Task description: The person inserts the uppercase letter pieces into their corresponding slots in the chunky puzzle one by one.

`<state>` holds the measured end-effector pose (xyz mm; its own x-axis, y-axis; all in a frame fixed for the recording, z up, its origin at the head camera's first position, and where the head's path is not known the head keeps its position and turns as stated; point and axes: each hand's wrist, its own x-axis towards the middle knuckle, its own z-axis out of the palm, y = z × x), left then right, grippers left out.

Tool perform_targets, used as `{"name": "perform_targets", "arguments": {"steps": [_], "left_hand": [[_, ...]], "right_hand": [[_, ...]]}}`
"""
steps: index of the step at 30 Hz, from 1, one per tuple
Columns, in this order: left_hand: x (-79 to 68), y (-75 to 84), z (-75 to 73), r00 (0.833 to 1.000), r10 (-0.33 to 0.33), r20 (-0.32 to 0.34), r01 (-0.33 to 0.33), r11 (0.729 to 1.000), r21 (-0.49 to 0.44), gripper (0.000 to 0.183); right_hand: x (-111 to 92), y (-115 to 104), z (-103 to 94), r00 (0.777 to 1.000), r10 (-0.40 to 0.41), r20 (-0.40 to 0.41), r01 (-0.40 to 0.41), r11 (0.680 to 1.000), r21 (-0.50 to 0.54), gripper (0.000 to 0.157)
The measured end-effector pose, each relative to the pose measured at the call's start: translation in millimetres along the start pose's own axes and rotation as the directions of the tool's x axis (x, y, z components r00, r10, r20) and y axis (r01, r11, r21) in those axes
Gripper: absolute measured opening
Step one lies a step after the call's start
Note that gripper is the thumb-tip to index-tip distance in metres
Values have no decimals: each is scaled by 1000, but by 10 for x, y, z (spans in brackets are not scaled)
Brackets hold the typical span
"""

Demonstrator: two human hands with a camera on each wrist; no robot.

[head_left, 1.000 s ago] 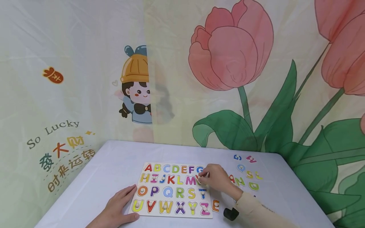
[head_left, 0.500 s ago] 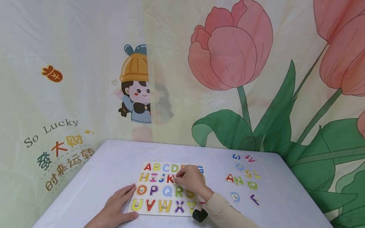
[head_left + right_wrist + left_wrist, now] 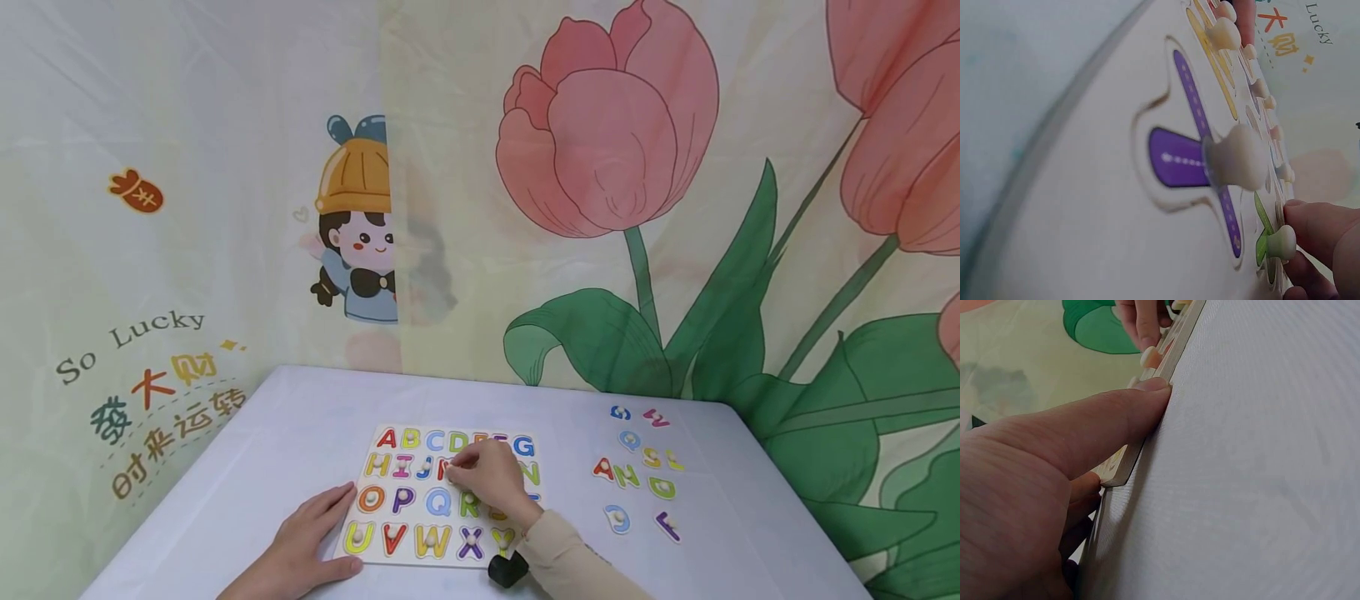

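A white alphabet puzzle board lies on the table, with coloured letters in rows and round knobs on many of them. My left hand rests at its lower left corner, fingers along the left side. Its thumb presses the near edge in the left wrist view. Over the second row, at the place of the K, my right hand pinches a red letter piece, mostly hidden by the fingers. The right wrist view shows the thumb just beyond a knobbed green letter, with a purple X closer.
Several loose letter pieces lie right of the board, among them a red A, a green D, a light blue curved letter and a purple one. A printed curtain hangs behind the table.
My right hand has moved left along the second row, from beside the N to the place of the K, carrying the red letter piece. The left hand has stayed at the corner.
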<state>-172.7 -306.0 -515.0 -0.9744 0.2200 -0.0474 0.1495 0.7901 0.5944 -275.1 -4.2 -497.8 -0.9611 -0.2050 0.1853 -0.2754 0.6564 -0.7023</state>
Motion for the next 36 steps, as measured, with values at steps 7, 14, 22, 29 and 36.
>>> {"name": "perform_targets", "arguments": {"steps": [7,14,22,29,36], "left_hand": [[-9,8,-2,1000,-8,3,8,1000,-4,109],[-14,-12,3,1000,-10,-2,10,1000,-13,109],[-21,-12,-1,1000,-21,-3,21,999,-25,109],[-53,-15,0,997,62,-46,-61,998,12,105],[-57,-12,8,997,62,-51,-61,998,12,104]], "right_hand": [[14,-3,44,1000,10,-10,-10,999,46,9],[27,-3,111,999,25,-48,-23,999,44,13],[27,-19,162,996,41,-74,-38,998,43,15],[24,-18,152,997,41,-61,-38,998,52,12],[-11,-35,122,997,72,-13,-71,995,74,8]]}}
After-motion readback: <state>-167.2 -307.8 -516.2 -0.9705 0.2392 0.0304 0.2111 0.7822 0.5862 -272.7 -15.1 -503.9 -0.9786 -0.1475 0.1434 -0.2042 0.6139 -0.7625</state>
